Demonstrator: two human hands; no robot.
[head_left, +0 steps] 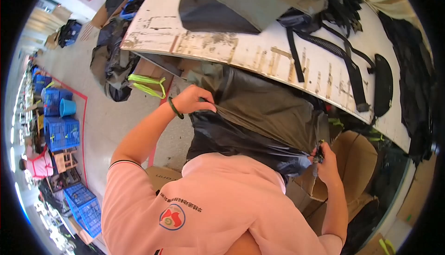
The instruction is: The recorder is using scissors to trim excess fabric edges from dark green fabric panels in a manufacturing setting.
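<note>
A large sheet of glossy olive and black fabric (264, 104) is stretched across in front of me, its far part hanging at the table's edge. At its left end my left hand (197, 99) pinches the upper edge between thumb and fingers; a dark band circles that wrist. My right hand (326, 162) is closed at the fabric's right end. A small dark object with a greyish part (318, 154) shows at those fingers, too small to name. A taut fold runs between the two hands. Part of the fabric's near side lies against my pink shirt (222, 194).
The worn white table (222, 46) holds more olive and black fabric (241, 4) and black straps (347, 60). Cardboard boxes (352, 162) stand close on my right. Dark fabric with bright yellow-green ties (148, 84) lies to the left; blue crates (62, 132) line the floor beyond.
</note>
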